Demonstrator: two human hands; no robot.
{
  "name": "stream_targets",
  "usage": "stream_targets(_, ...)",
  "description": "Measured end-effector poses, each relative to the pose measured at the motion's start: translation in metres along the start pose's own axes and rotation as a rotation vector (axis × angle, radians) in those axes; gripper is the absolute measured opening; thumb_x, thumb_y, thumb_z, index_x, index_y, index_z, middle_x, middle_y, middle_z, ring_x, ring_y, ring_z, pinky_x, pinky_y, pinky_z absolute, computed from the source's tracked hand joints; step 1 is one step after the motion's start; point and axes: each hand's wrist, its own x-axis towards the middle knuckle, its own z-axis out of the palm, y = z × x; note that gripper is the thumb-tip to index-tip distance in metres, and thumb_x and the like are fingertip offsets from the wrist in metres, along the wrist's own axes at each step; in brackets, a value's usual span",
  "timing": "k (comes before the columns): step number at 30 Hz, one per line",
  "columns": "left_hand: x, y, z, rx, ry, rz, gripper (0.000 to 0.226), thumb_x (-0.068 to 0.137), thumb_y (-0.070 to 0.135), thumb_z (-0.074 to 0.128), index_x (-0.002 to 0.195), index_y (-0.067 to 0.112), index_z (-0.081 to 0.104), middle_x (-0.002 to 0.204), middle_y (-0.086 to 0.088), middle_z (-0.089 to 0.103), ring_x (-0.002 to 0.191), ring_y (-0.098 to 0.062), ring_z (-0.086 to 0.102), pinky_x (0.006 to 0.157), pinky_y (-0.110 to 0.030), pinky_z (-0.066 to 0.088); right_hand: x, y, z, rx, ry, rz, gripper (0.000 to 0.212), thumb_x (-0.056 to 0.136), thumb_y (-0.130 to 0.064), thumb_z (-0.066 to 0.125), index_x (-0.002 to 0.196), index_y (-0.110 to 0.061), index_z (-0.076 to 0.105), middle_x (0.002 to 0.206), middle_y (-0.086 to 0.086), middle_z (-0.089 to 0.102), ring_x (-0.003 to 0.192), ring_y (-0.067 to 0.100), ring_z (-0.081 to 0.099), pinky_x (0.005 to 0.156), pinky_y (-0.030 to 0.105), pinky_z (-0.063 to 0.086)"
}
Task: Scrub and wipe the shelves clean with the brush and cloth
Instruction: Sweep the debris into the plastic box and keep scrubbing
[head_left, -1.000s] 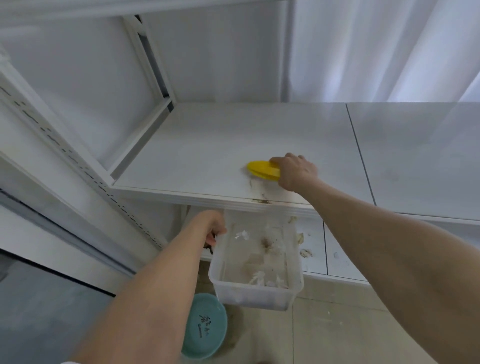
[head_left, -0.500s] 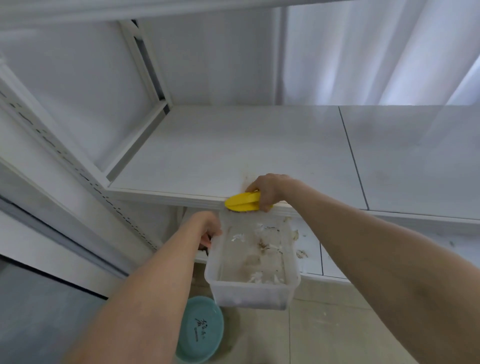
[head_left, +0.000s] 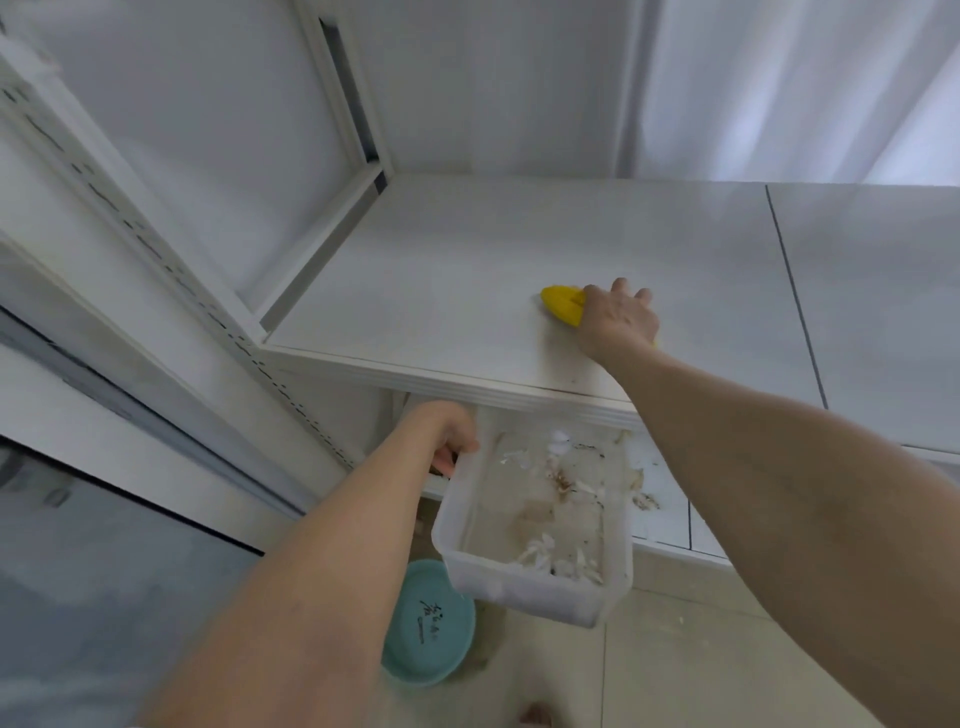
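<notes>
teal bowl (head_left: 428, 631), dark printed characters inside, too small to read

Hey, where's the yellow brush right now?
In the head view the brush sits on the upper shelf, right of centre, held by the right hand, back from the front edge and above the bin the left hand holds.

Yellow brush (head_left: 561, 305) half hidden under right hand (head_left: 619, 321)

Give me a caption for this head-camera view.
Right hand grips a yellow brush on the white shelf; left hand holds a clear bin under its edge.
</notes>
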Motion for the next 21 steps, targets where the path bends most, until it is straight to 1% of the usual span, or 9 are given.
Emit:
stream_targets(2,0.002,-0.002,-0.001,-0.012,-0.006,0.002,0.036,0.097,0.016,0.048,0.127,-0.003,0.051,0.123,-0.018,0.061,0.108,-0.026,0.064,0.097,-0.041,0.05,0.003,-0.014,0.002,-0.012,-0.019,-0.075,0.045,0.089,-0.013,0.051,0.132,-0.027,0.048,0.127,0.007,0.042,0.12,0.033,0.037,0.076,0.036,0.037)
stream_targets(5,0.003,-0.002,-0.001,-0.01,-0.022,-0.005,0.038,0.097,0.017,0.048,0.13,-0.003,0.049,0.125,-0.018,0.06,0.108,-0.025,0.064,0.097,-0.039,0.05,0.004,-0.03,0.004,-0.065,-0.058,-0.192,0.047,0.091,-0.015,0.045,0.135,-0.035,0.045,0.128,0.005,0.045,0.122,0.033,0.037,0.085,0.04,0.04)
stream_targets(9,0.003,-0.001,0.002,0.008,-0.018,-0.002,0.038,0.098,0.015,0.045,0.132,-0.003,0.047,0.128,-0.019,0.058,0.108,-0.026,0.063,0.098,-0.039,0.049,-0.002,-0.031,0.0,-0.17,-0.124,-0.33,0.053,0.094,-0.017,0.045,0.138,-0.047,0.039,0.133,-0.001,0.046,0.126,0.03,0.039,0.09,0.04,0.038)
stream_targets(12,0.0,-0.001,0.006,0.022,-0.01,-0.01,0.036,0.097,0.013,0.045,0.129,-0.003,0.05,0.124,-0.02,0.06,0.098,-0.026,0.063,0.099,-0.04,0.048,-0.014,-0.017,-0.004,-0.204,-0.187,-0.415,0.052,0.097,-0.021,0.042,0.139,-0.05,0.035,0.135,-0.003,0.046,0.128,0.028,0.04,0.096,0.041,0.039)
stream_targets(14,-0.001,-0.002,0.009,0.026,-0.001,-0.018,0.036,0.097,0.014,0.045,0.128,-0.003,0.051,0.123,-0.02,0.061,0.093,-0.025,0.062,0.099,-0.04,0.047,-0.024,-0.008,-0.006,-0.221,-0.216,-0.468,0.048,0.097,-0.029,0.044,0.138,-0.051,0.036,0.137,-0.005,0.046,0.128,0.027,0.04,0.098,0.041,0.039)
stream_targets(16,-0.004,-0.002,0.013,0.043,0.007,-0.027,0.037,0.098,0.016,0.044,0.129,-0.004,0.05,0.125,-0.019,0.06,0.09,-0.023,0.061,0.101,-0.038,0.046,-0.034,-0.001,-0.01,-0.249,-0.255,-0.525,0.045,0.096,-0.038,0.048,0.137,-0.052,0.037,0.137,-0.006,0.047,0.128,0.026,0.043,0.096,0.041,0.04)
stream_targets(17,-0.005,-0.002,0.015,0.05,0.012,-0.032,0.038,0.098,0.016,0.043,0.13,-0.004,0.049,0.127,-0.018,0.06,0.083,-0.022,0.061,0.101,-0.036,0.046,-0.038,0.002,-0.012,-0.275,-0.276,-0.556,0.046,0.094,-0.039,0.051,0.136,-0.051,0.038,0.136,-0.007,0.049,0.126,0.025,0.046,0.093,0.039,0.041)
stream_targets(19,-0.008,-0.001,0.019,0.046,0.018,-0.041,0.041,0.099,0.018,0.043,0.133,-0.005,0.047,0.129,-0.018,0.058,0.071,-0.018,0.057,0.101,-0.033,0.046,-0.044,0.005,-0.018,-0.341,-0.32,-0.614,0.053,0.091,-0.03,0.057,0.138,-0.048,0.04,0.134,-0.008,0.051,0.122,0.023,0.05,0.086,0.036,0.042)
stream_targets(21,-0.011,-0.001,0.02,0.032,0.015,-0.047,0.042,0.1,0.019,0.043,0.134,-0.005,0.046,0.129,-0.017,0.058,0.07,-0.017,0.056,0.1,-0.031,0.045,-0.047,0.01,-0.022,-0.308,-0.349,-0.615,0.061,0.087,-0.022,0.061,0.14,-0.043,0.04,0.134,-0.006,0.052,0.121,0.023,0.05,0.087,0.036,0.043)
